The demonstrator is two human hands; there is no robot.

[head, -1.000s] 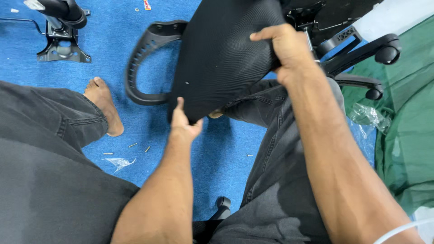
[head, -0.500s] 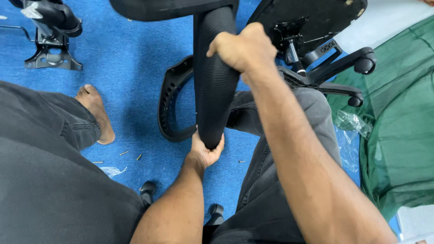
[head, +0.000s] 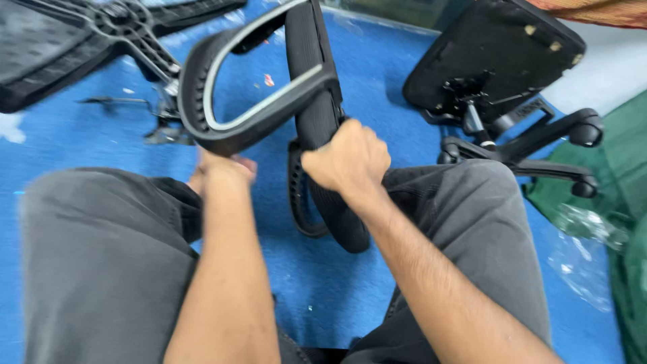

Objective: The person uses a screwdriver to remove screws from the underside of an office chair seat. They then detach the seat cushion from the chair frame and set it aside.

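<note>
At the far left of the head view, lying on the blue carpet floor (head: pixel 350 296), a second mesh chair back (head: pixel 40 47) with a spoked black frame is blurred by camera motion. Next comes the left hand (head: pixel 219 168), closed under the lower curve of a black plastic armrest loop (head: pixel 249 87), a smooth, rigid ring with a pale inner edge and a ribbed outer band; the fingers are mostly hidden behind the loop, so how tightly they wrap it cannot be told. The armrest joins the seat cushion (head: pixel 317 101), which is held on edge between the person's knees, its lower end down near the carpet; it is covered in fine black woven mesh, padded, with rounded edges, and a second armrest loop (head: pixel 300 202) shows behind it. The right hand (head: pixel 347 158) is fisted firmly around the cushion's edge at mid-height. Judging from the grip, the step in hand seems to be turning and steadying the seat with its arms; the next move probably calls for keeping both grips firm, since the piece is bulky and top-heavy. To the right, an upturned chair base (head: pixel 499 81) rests on the floor, a flat matte black underside with metal mechanism, column and castor legs. Farthest right lie crinkled clear plastic wrap (head: pixel 586 249) and green cloth (head: pixel 630 202).
</note>
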